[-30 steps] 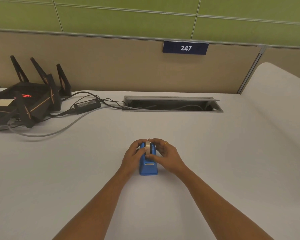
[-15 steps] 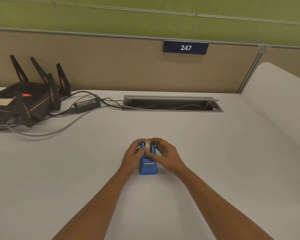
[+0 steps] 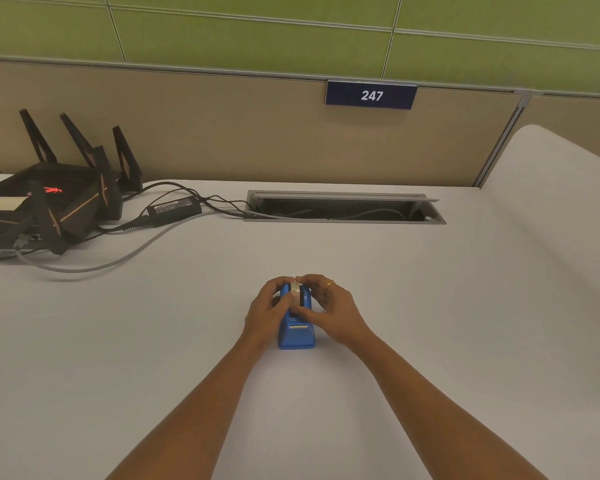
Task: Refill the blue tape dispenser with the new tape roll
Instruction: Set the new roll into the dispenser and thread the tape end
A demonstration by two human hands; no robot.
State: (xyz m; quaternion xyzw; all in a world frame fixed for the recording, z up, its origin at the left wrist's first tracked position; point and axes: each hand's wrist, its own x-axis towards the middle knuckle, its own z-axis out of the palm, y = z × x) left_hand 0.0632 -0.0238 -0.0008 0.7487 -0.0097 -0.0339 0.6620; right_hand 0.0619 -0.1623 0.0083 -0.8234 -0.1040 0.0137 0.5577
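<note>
The blue tape dispenser [image 3: 296, 332] stands on the white desk [image 3: 430, 306], its cutter end toward me. A pale tape roll [image 3: 295, 288] sits edge-up in the dispenser's top slot. My left hand [image 3: 269, 311] wraps the dispenser's left side, thumb resting on the roll. My right hand [image 3: 329, 308], with a gold ring on one finger, cups the right side, fingertips pinching the roll's top and thumb lying across the dispenser. Most of the roll and the dispenser's far end are hidden by my fingers.
A black router with several antennas [image 3: 49, 199] sits at the far left with a power brick [image 3: 174, 207] and cables [image 3: 101, 263]. An open cable trough [image 3: 343, 210] lies in the desk behind the dispenser. A beige partition with a "247" sign [image 3: 371, 95] backs the desk.
Almost nothing differs. Both hands stay around the dispenser and roll, with only slight finger shifts on the roll.
</note>
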